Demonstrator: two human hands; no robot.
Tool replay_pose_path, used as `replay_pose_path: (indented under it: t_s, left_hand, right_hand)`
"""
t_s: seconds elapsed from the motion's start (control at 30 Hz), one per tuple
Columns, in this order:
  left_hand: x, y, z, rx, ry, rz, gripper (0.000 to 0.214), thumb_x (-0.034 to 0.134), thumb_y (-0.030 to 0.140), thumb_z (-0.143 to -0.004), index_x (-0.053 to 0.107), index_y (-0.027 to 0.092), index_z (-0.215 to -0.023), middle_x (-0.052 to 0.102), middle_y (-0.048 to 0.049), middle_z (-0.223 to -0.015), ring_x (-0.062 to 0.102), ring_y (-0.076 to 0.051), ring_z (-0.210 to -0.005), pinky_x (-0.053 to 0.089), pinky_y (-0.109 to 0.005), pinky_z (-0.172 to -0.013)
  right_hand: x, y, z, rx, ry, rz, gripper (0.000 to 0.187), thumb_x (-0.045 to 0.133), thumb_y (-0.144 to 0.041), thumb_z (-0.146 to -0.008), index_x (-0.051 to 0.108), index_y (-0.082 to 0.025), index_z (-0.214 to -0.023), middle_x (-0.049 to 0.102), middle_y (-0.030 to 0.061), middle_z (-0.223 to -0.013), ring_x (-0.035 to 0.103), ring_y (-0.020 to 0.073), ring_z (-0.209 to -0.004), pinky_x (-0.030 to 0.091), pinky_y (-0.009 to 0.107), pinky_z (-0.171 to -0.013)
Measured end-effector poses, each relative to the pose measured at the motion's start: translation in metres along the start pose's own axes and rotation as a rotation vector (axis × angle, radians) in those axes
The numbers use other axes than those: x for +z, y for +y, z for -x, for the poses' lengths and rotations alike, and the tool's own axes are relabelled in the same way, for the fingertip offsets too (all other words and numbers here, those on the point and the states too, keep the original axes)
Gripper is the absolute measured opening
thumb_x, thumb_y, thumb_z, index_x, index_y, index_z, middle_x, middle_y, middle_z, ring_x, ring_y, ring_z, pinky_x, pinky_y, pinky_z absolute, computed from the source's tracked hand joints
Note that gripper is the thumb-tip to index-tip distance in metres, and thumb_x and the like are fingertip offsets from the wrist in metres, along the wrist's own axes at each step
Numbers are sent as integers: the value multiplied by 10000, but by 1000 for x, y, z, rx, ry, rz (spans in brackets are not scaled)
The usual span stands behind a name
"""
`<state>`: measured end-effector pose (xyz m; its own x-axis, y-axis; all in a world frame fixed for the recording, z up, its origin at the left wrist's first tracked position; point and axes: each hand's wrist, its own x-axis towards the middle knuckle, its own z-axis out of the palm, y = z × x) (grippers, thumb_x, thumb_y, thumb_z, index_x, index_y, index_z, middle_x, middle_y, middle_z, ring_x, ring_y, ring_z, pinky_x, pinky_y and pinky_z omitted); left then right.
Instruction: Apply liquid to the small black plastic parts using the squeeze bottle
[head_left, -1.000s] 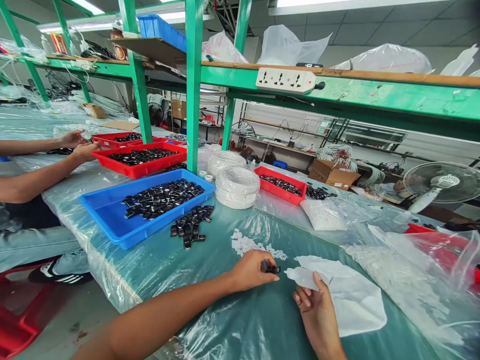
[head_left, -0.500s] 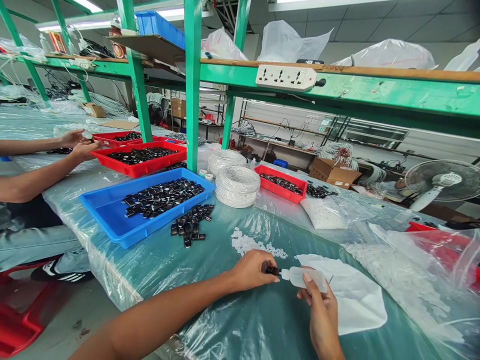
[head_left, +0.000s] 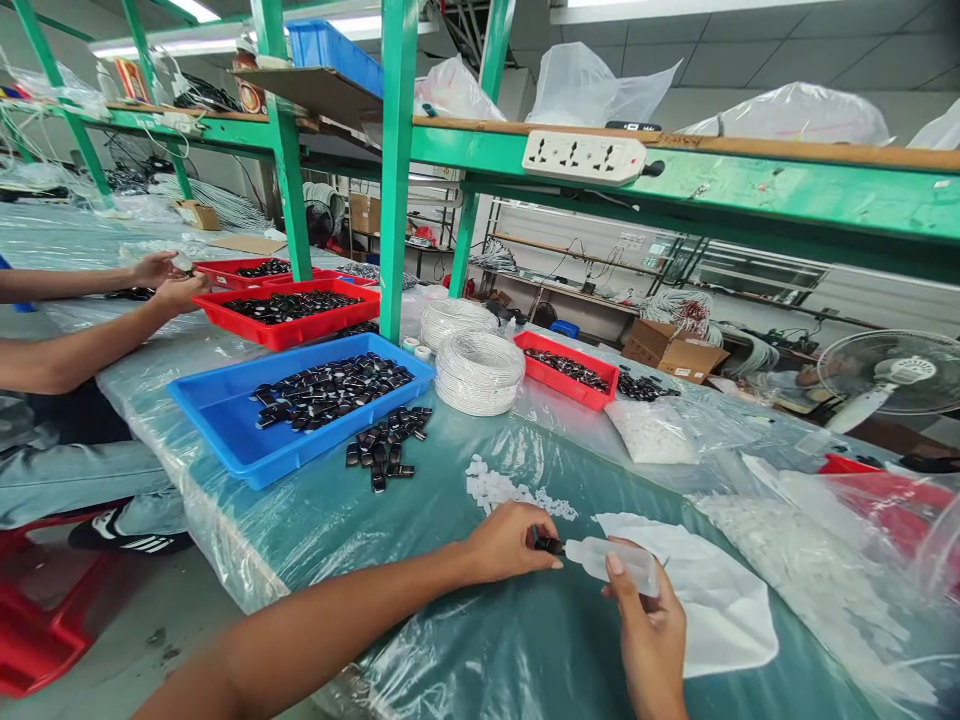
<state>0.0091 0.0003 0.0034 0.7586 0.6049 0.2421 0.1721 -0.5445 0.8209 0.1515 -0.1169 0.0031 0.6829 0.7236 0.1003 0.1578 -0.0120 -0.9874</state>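
Between the fingertips of my left hand (head_left: 514, 542) is a small black plastic part (head_left: 550, 545), mostly covered by the fingers. My right hand (head_left: 646, 610) is closed round a translucent squeeze bottle (head_left: 611, 562) that lies nearly level. Its nozzle end points left and meets the black part; whether it touches cannot be made out. Just beyond my left hand lies a scatter of small white pieces (head_left: 499, 485). A white cloth or sheet (head_left: 712, 600) lies under and beside my right hand. Loose black parts (head_left: 385, 445) like the held one rest farther left.
A blue tray (head_left: 217, 425) of black parts stands at left, with red trays (head_left: 247, 335) behind it. White cable coils (head_left: 480, 372) stand near a green post (head_left: 396, 180). Bags of white pieces (head_left: 652, 432) lie at right. A co-worker's hands (head_left: 169, 280) work at far left.
The view has shifted slightly. Both hands keep nearly the same pose, with the bottle still held against or close to the black part and tilted a little more.
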Motion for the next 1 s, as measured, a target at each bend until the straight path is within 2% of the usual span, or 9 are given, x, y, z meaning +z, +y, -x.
replay_pose_path:
  t_s: [0.17, 0.37, 0.5, 0.6, 0.7, 0.77, 0.87, 1.0]
  left_hand:
    - [-1, 0, 0, 26, 0, -2, 276, 698, 378, -668, 654, 163, -836, 602, -7, -761, 521, -106, -608, 375, -183, -531]
    - [-1, 2, -1, 24, 18, -27, 274, 702, 363, -662, 631, 171, -844, 589, -1, -799, 510, -101, -620, 364, -185, -539]
    - [0, 1, 0, 2, 13, -16, 289, 724, 348, -638, 603, 171, -832, 562, 28, -719, 468, -80, -557, 324, -174, -492]
    - [1, 0, 0, -13, -7, 3, 343, 730, 341, -629, 601, 179, -902, 563, 36, -677, 463, -83, -540, 321, -172, -484]
    - [2, -1, 0, 14, -37, 51, 397, 708, 323, -655, 603, 180, -1010, 619, -3, -790, 513, -99, -582, 365, -179, -519]
    - [1, -1, 0, 48, -62, 77, 332, 645, 288, -714, 618, 171, -1024, 637, -31, -850, 545, -113, -629, 390, -186, -554]
    - [1, -1, 0, 78, -79, 102, 243, 562, 229, -766, 639, 150, -982, 646, -43, -826, 556, -122, -660, 404, -191, -584]
    - [-1, -2, 1, 62, -107, 194, 206, 587, 231, -748, 636, 135, -923, 643, -36, -767, 523, -101, -598, 383, -182, -542]
  right_hand:
    - [-1, 3, -3, 20, -47, -40, 470, 617, -555, -690, 578, -230, -1028, 597, 35, -1033, 552, 207, -831, 444, 286, -704]
    - [1, -2, 2, -24, -9, -6, 495, 656, -535, -660, 570, -213, -1026, 623, 36, -954, 554, 231, -900, 431, 309, -794]
    - [0, -1, 3, -75, -41, 7, 447, 658, -500, -678, 570, -210, -1007, 623, 34, -967, 552, 232, -933, 421, 310, -816]
    - [-1, 0, 3, -96, -38, 11, 426, 650, -492, -689, 572, -202, -990, 625, 41, -955, 556, 235, -926, 428, 313, -803]
    - [-1, 0, 2, -122, -28, 8, 429, 651, -489, -687, 574, -192, -987, 624, 49, -968, 552, 245, -940, 427, 325, -814]
    - [-1, 0, 2, -124, -10, 14, 436, 658, -488, -679, 578, -191, -988, 622, 51, -990, 548, 253, -958, 427, 331, -815]
    - [-1, 1, 2, -127, 10, 24, 433, 666, -482, -673, 584, -198, -990, 616, 47, -1019, 543, 253, -975, 425, 329, -817]
    - [-3, 1, 2, -141, -1, 30, 425, 666, -476, -677, 583, -207, -996, 617, 39, -1014, 547, 238, -964, 419, 319, -819]
